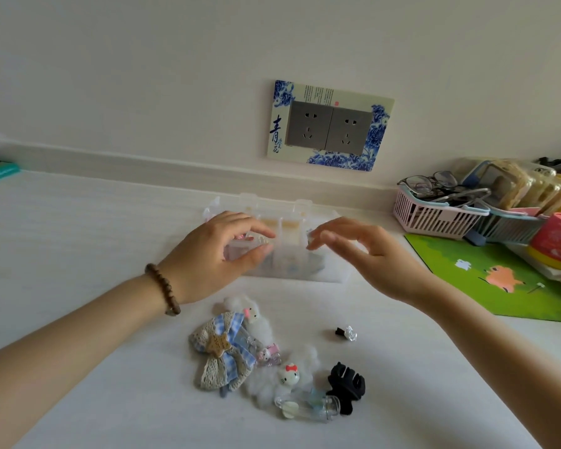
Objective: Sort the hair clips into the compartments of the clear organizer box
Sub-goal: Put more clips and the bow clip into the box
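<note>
Head view: both hands are hovering over the clear organizer box [332, 274], which is sitting on the white desk [78, 241] near the wall. The left hand [214, 257], a bead bracelet [163, 288] on its wrist, is curling over the box's left compartments, thumb and forefinger drawn close with something small and pale between the tips; whether that is a clip or part of the box cannot be told. The right hand [373, 257] is pinching a small bluish clip [311, 240] between thumb and forefinger above the box's middle, the other fingers spread loosely.

Nearer the person, unsorted hair clips are lying in a loose pile: a lace bow clip [219, 350] with a star, a fluffy cat clip [289, 377], a black claw clip [347, 384] and a clear clip [310, 408]. A tiny black clip [346, 333] is lying apart. To the right, a pink basket [434, 218] is holding glasses [429, 183] beside a green mat [499, 273].
</note>
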`<action>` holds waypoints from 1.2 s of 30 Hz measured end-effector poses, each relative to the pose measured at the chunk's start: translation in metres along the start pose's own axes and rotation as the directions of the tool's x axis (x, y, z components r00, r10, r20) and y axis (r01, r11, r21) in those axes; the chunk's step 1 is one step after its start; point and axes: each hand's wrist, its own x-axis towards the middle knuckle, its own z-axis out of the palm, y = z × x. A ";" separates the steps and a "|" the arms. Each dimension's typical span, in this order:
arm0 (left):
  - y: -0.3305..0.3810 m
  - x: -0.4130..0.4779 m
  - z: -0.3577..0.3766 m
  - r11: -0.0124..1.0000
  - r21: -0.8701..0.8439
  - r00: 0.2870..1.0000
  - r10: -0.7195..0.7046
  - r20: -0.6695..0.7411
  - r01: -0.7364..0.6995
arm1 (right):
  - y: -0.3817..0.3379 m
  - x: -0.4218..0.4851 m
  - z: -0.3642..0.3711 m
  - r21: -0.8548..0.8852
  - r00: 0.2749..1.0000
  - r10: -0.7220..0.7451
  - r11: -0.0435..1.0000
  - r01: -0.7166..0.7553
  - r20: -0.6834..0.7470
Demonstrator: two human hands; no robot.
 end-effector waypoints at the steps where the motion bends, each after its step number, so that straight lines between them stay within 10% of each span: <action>1: 0.008 -0.005 -0.001 0.999 -0.041 0.997 -0.012 0.075 0.015 | -0.005 -0.009 0.001 0.008 0.999 0.005 1.000 -0.005 0.054; 12: 0.026 -0.061 -0.005 0.996 0.059 0.904 -0.088 0.418 0.070 | -0.026 -0.061 0.038 -0.063 0.944 0.112 0.993 -0.097 0.309; 27: 0.012 -0.074 -0.023 0.954 -0.060 0.935 -0.275 0.223 0.295 | -0.042 -0.031 0.066 0.117 0.980 0.067 0.989 -0.090 0.186; 36: 0.024 -0.010 -0.021 0.958 -0.243 0.987 -0.136 0.088 0.154 | -0.041 -0.004 0.041 0.517 0.979 0.191 0.832 -0.198 0.069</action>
